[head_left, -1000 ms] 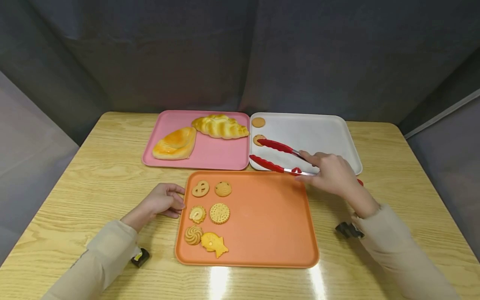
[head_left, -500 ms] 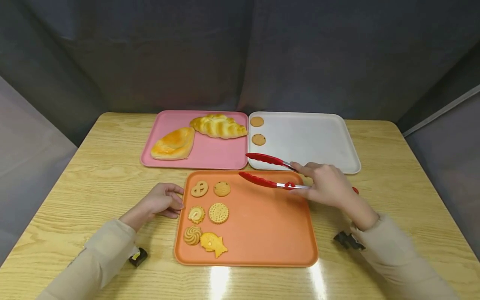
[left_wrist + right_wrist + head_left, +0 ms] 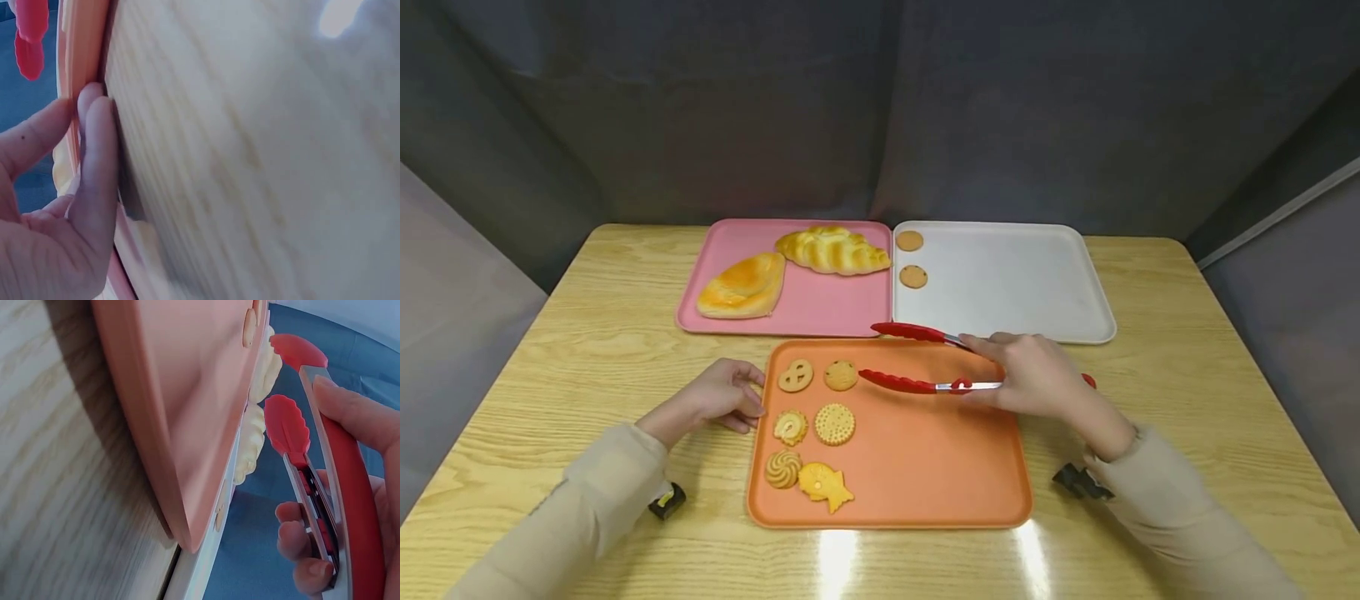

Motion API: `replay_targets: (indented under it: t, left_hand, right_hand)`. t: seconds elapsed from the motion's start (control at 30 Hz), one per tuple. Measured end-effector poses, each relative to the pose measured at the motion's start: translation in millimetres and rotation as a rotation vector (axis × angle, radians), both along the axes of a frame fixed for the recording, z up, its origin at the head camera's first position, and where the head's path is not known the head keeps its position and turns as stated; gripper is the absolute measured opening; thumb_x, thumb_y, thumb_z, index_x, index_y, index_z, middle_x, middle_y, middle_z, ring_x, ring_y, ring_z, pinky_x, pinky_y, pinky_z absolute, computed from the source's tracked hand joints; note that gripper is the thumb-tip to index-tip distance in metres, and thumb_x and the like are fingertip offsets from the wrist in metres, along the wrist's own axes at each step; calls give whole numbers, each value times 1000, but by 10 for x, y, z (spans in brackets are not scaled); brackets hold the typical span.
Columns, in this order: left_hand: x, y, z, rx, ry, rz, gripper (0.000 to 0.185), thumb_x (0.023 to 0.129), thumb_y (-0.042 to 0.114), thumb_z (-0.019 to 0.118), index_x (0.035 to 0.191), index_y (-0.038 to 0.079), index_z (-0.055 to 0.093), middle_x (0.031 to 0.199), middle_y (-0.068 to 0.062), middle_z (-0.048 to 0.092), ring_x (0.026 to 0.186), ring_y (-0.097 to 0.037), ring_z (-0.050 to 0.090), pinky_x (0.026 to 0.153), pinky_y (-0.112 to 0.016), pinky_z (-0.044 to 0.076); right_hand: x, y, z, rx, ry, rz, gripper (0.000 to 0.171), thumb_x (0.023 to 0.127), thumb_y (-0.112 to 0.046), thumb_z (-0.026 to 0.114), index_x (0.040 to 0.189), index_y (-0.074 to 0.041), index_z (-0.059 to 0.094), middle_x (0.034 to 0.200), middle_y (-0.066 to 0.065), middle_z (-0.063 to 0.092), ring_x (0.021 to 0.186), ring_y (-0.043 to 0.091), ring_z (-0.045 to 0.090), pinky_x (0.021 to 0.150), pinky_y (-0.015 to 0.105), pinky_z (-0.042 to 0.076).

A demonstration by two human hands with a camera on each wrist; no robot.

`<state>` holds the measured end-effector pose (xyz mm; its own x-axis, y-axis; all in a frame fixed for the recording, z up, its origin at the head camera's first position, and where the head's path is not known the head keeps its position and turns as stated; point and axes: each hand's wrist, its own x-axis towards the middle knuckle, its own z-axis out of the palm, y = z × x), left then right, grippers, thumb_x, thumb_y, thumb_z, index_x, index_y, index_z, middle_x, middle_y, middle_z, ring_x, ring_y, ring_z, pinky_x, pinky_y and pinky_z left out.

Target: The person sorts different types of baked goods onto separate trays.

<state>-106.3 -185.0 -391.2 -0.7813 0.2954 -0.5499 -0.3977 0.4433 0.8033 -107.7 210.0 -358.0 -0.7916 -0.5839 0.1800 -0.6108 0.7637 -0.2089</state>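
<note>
Tongs (image 3: 917, 358) in right hand (image 3: 1030, 377), fingers gripping handles, red tips apart over orange tray (image 3: 925, 467), empty, beside far-row biscuit (image 3: 840, 375). Two biscuits (image 3: 912, 258) already on white tray (image 3: 1022, 283); six left. Left hand (image 3: 722, 400) loosely curled, fingers touching tray's left edge, holding nothing.

free: bare orange tray (image 3: 925, 467) floor below right hand (image 3: 1037, 383), up to its near rim | free: bare white tray (image 3: 1022, 283) beyond right hand | blocked: tongs (image 3: 917, 358) span out left of right hand | blocked: six cookies (image 3: 811, 421) crowd strip just right of left hand (image 3: 718, 400) | blocked: breads (image 3: 790, 267) beyond left hand
</note>
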Motion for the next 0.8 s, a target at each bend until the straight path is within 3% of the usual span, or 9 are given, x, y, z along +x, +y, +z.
replay_targets:
  t: [0.13,0.3,0.6,0.8]
  left_hand:
    - [-10,-15,6,-11,-2,-20,42,79,-5,61,117,-11,43,77,-12,60,56,-16,59,51,-32,54]
    - [-20,-18,-5,-21,-2,-26,43,80,-5,60,118,-10,43,78,-12,60,56,-16,60,51,-32,54]
    - [-23,-22,-32,-20,-1,-16,43,79,-6,60,118,-10,42,77,-11,60,55,-14,60,50,-32,54]
    - [-17,-22,-23,-18,2,-14,42,79,-6,60,118,-10,42,78,-11,60,56,-15,60,52,-32,55]
  right_hand:
    - [36,-35,-9,11,-23,14,72,61,-49,78,119,-10,62,97,8,67,70,19,61,56,32,48]
    - [104,-70,7,18,-39,28,75,57,-52,79,118,-13,63,90,3,65,73,17,60,55,31,47]
    - [214,-156,59,56,-37,83,84,54,-63,75,122,-16,59,87,2,64,51,9,48,44,22,35]
    - [246,-183,50,78,-45,119,84,55,-62,76,124,-18,57,90,0,64,51,7,46,44,22,34]
